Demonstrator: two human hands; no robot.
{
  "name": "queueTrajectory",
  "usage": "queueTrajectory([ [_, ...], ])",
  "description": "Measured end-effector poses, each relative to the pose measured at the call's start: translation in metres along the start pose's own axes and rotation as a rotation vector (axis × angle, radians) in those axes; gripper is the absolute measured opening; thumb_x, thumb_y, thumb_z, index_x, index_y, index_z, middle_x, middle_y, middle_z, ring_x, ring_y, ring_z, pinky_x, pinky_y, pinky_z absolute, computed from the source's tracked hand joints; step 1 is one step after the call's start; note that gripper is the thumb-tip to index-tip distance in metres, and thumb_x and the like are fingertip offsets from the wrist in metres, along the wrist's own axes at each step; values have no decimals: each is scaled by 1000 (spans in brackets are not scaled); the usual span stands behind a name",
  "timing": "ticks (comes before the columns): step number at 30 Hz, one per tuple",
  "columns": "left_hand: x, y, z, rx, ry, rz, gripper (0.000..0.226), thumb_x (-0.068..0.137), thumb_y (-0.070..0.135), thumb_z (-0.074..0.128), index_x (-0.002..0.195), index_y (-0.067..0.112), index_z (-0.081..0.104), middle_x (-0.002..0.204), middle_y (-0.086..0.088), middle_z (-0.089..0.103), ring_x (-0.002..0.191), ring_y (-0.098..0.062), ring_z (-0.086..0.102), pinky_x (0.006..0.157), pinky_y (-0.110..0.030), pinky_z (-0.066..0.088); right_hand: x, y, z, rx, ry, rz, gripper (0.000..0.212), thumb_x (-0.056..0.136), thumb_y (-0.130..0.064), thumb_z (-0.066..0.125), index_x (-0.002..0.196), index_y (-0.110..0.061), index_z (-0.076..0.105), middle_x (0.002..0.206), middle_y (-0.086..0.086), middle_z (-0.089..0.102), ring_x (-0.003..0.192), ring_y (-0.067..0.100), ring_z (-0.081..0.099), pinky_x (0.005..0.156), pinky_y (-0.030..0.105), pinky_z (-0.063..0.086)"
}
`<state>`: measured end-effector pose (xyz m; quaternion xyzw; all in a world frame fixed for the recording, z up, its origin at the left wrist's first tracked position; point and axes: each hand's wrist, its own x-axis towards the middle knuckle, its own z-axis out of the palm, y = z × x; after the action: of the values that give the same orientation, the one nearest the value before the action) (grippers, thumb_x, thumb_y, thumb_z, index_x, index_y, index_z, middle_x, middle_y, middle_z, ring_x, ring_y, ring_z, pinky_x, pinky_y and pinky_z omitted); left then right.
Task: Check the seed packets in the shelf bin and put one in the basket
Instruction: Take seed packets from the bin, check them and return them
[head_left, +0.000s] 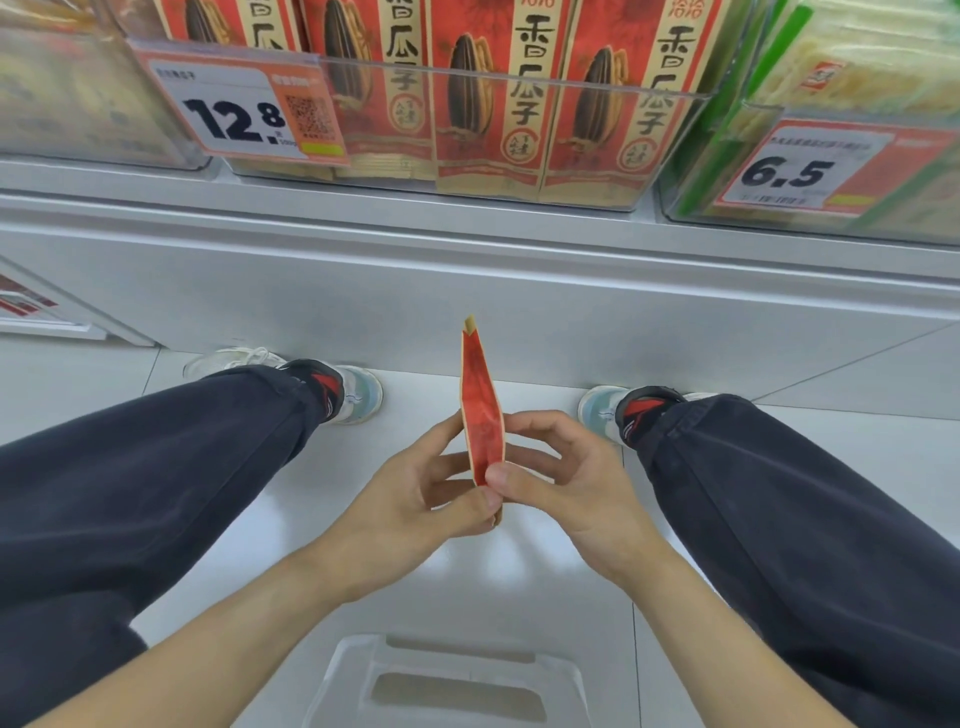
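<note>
1. A red seed packet (482, 410) sits at centre frame, held edge-on to the camera and roughly upright, its top end pointing toward the shelf.
2. The left hand (415, 499) pinches the packet's lower edge between thumb and fingers; the right hand (563, 478) pinches the same lower end from the other side, fingers curled round it. Both hands carry the packet; neither is free.
3. The shelf bin (519, 150), a clear container in the upper middle of the frame, holds a row of matching red packets standing upright behind a price tag (244, 111) reading 12.8.
4. The basket (447, 675) lies at the bottom centre of the frame, on the floor between the person's legs, almost directly below the held packet. It is pale and translucent; whether anything lies inside cannot be told.
5. Assessment: one packet is out of the bin and under inspection, so the checking step appears to be in hand.
6. Outstanding: the packet is not yet in the basket. Lowering and releasing it there remains.
</note>
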<state>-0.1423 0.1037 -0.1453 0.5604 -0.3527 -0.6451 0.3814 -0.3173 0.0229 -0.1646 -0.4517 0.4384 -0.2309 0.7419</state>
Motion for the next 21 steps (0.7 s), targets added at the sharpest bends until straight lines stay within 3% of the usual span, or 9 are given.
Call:
queueTrajectory([
  [3,-1,2,-4,64,-64,2,57,97,8,65,144,33,47,110,-11,69,104,-34,67,100,-40,55,2,-1,-8,-26,-86,-1,55,68,-10,92,118,-21,70,127,-3,70,117,24,69,91,42,59],
  [5,0,4,-8,92,-128,-14,64,98,5,63,149,35,38,115,-1,70,112,-23,67,100,-34,53,4,-2,-11,2,-116,6,59,72,-3,88,126,-16,67,131,1,68,119,29,68,90,45,59],
  [8,1,8,-11,86,-203,-19,71,98,7,61,152,41,29,128,6,67,121,-20,65,102,-32,52,5,0,-15,79,-159,23,62,75,2,84,132,-9,64,136,6,66,121,36,65,91,53,58],
  [12,2,8,-13,23,-215,-14,69,96,15,59,153,37,28,132,5,65,125,-19,62,102,-33,53,6,1,-18,128,-184,26,62,75,0,82,133,-3,61,138,9,65,123,39,63,93,56,56],
  [15,2,6,-13,-8,-208,-30,58,99,23,58,151,35,35,127,5,67,123,-19,63,103,-36,52,7,0,-15,66,-150,19,60,69,-4,84,126,-9,66,129,4,70,121,31,66,92,50,59],
  [17,3,7,-9,-77,-119,-55,46,100,37,57,143,26,48,126,-2,68,118,-25,66,100,-39,55,6,2,-8,-29,-87,7,63,62,-9,89,121,-16,68,123,2,72,115,22,69,85,43,62],
  [21,11,2,-1,-111,237,-104,52,89,48,53,124,11,62,108,-6,77,99,-26,75,89,-44,60,4,17,8,-359,60,-132,70,53,-31,99,114,-27,65,122,-7,58,108,7,66,78,29,61],
])
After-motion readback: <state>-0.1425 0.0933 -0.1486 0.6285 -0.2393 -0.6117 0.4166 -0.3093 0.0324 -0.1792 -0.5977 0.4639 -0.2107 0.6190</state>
